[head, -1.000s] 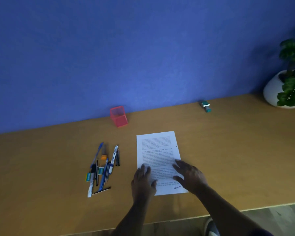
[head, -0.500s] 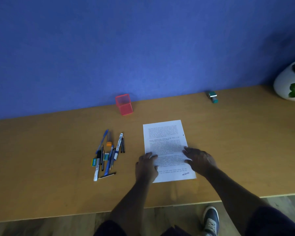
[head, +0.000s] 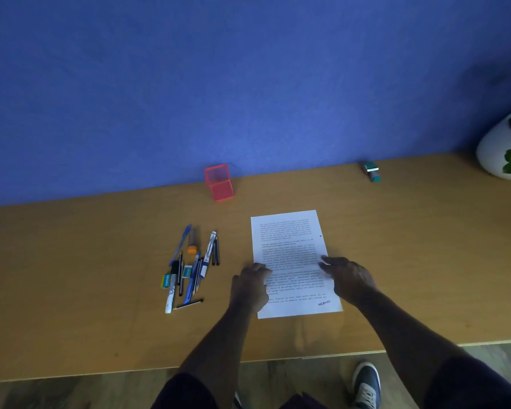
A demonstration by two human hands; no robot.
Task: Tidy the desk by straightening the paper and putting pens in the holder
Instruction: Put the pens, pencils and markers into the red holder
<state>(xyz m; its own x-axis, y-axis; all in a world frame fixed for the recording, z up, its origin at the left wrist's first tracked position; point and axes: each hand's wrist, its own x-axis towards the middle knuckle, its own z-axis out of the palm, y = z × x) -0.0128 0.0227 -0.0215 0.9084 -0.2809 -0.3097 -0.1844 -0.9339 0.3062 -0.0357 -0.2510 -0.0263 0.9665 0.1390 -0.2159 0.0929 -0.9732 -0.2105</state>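
Pressing flat on the paper (head: 289,255), left hand (head: 250,287) at its left edge, right hand (head: 350,278) at its right edge, fingers spread, each grip apart and clamping nothing. Paper lies mid-surface (head: 71,261). Pens (head: 192,267) heaped just left. Red holder (head: 219,183) stands behind, near the wall.

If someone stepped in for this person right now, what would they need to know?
Left hand: open, flat on the paper's left edge.
Right hand: open, flat on the paper's right side.
Paper: mid-desk, a little askew to the desk's front edge, "RECEIVED" stamp at its near corner.
Pens: loose pile left of the paper, mixed with small erasers.
Red mesh holder: by the wall, no pens in it.
Done: nothing finished.
Left: square the paper, then move every pen into the holder.
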